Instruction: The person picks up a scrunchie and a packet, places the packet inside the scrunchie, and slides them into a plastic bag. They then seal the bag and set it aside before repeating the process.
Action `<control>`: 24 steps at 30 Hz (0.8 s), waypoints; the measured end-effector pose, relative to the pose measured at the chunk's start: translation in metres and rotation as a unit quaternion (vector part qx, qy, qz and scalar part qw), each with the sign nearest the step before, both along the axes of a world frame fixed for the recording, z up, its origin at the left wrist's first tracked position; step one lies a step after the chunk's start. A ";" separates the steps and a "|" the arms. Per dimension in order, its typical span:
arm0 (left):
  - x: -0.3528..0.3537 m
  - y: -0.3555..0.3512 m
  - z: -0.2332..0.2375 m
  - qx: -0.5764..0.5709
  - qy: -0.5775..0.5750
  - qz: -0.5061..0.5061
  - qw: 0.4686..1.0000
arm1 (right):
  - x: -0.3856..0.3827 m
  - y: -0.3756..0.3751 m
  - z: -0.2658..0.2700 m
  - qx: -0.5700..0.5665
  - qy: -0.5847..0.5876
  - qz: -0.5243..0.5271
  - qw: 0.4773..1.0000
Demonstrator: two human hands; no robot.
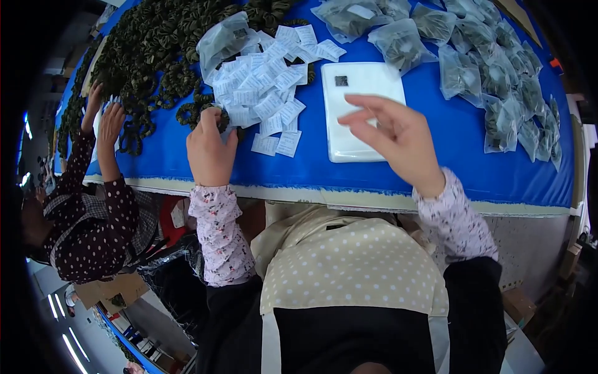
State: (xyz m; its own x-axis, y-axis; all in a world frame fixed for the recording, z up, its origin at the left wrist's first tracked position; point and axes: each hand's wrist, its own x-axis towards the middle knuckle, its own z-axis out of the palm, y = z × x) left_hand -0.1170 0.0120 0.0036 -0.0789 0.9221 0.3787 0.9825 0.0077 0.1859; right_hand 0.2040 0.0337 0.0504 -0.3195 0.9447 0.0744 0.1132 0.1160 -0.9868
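My left hand (212, 148) is at the near edge of the scrunchie pile, its fingers curled down on a dark green scrunchie (187, 113), partly hidden behind them. Just to its right lies a heap of small white printed packets (258, 87). Over the right side of a stack of clear plastic bags (346, 134) with a small dark label hovers my right hand (398, 140). Its thumb and fingers are apart, and nothing shows between them.
A large pile of dark green scrunchies (156, 37) covers the table's back left. Filled plastic bags (461, 71) lie at the back and right of the blue table (455, 177). At left, a co-worker's hands (111, 124) reach over the same table.
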 end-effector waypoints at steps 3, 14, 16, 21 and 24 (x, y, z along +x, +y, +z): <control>-0.003 0.005 0.001 -0.017 -0.002 0.001 1.000 | -0.021 0.059 -0.002 0.132 -0.098 0.017 0.986; -0.010 0.008 0.001 -0.018 -0.008 -0.009 1.000 | -0.139 0.287 -0.051 0.114 -0.293 -0.058 0.947; -0.011 0.008 0.000 -0.013 -0.012 -0.015 1.000 | -0.154 0.294 -0.061 0.094 -0.257 -0.093 0.957; -0.025 0.002 0.012 -0.007 -0.131 0.012 0.991 | -0.174 0.303 -0.063 -0.012 -0.255 -0.155 0.954; -0.030 0.004 0.021 0.012 -0.163 0.031 0.986 | -0.145 0.353 -0.122 0.134 -0.310 -0.102 0.936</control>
